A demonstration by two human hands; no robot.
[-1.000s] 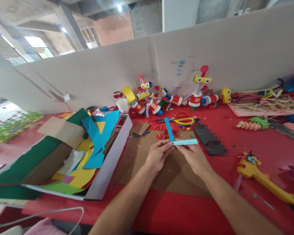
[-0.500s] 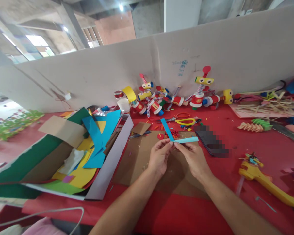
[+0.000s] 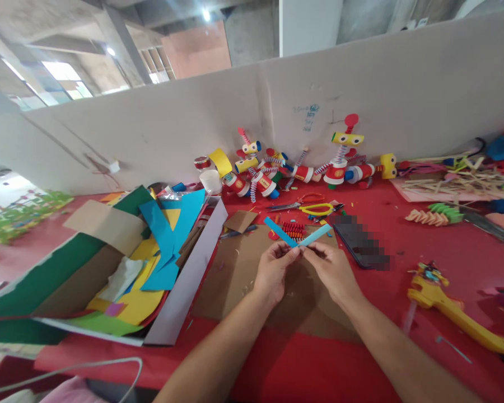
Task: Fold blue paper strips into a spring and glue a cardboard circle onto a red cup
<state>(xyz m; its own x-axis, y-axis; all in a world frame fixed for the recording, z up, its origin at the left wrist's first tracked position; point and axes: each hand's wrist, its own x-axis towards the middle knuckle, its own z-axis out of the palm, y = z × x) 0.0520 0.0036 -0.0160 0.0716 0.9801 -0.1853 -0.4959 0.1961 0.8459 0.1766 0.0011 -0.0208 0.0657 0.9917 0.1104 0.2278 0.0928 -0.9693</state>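
Above the brown cardboard sheet (image 3: 227, 280), my left hand (image 3: 275, 268) and my right hand (image 3: 330, 268) meet with their fingertips nearly touching. Both are closed, pinching blue paper strips where their ends join in a V. The darker blue paper strip (image 3: 279, 230) slants up to the left from my left fingers. A lighter blue paper strip (image 3: 317, 234) slants up to the right from my right fingers. Fingers hide the join. Just beyond the strips lies a red folded paper spring (image 3: 293, 229).
At left stands an open box (image 3: 185, 291) of coloured paper and card. Scissors with yellow handles (image 3: 317, 209), a phone (image 3: 357, 242) and a yellow glue gun (image 3: 453, 313) lie on the red table. Several paper-and-cup figures (image 3: 338, 168) line the grey partition (image 3: 172, 123).
The two strips have tilted into a more even V: the left one leans further left, and the right one's free end has risen. Both hands stay pinched in nearly the same place.
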